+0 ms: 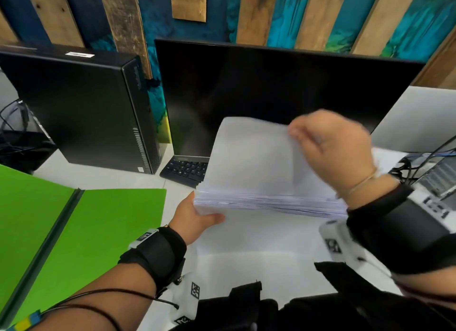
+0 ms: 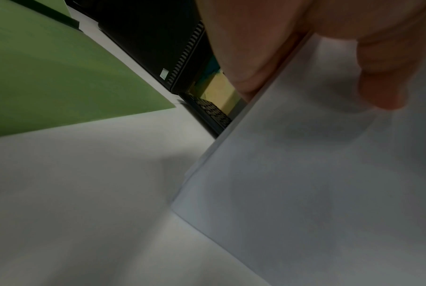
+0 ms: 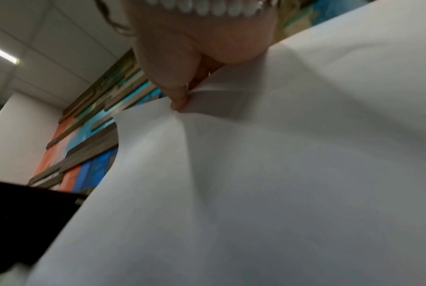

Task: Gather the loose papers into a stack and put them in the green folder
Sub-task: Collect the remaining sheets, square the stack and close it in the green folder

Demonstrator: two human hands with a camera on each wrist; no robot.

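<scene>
A thick stack of white papers (image 1: 251,163) is held above the white desk in front of the monitor. My left hand (image 1: 197,213) grips its near left corner, thumb along the edge and fingers under the papers (image 2: 304,174). My right hand (image 1: 330,153) holds the far right side, thumb pinching the top sheets of the papers (image 3: 255,174). The green folder (image 1: 81,232) lies open on the desk to the left, its dark spine running diagonally; it holds no papers. Its green panel (image 2: 47,67) shows in the left wrist view.
A black computer tower (image 1: 81,103) stands behind the folder. A dark monitor (image 1: 271,89) and a keyboard (image 1: 185,169) sit behind the stack. Cables and a device (image 1: 434,172) crowd the right edge. A white sheet (image 1: 259,237) lies on the desk under the stack.
</scene>
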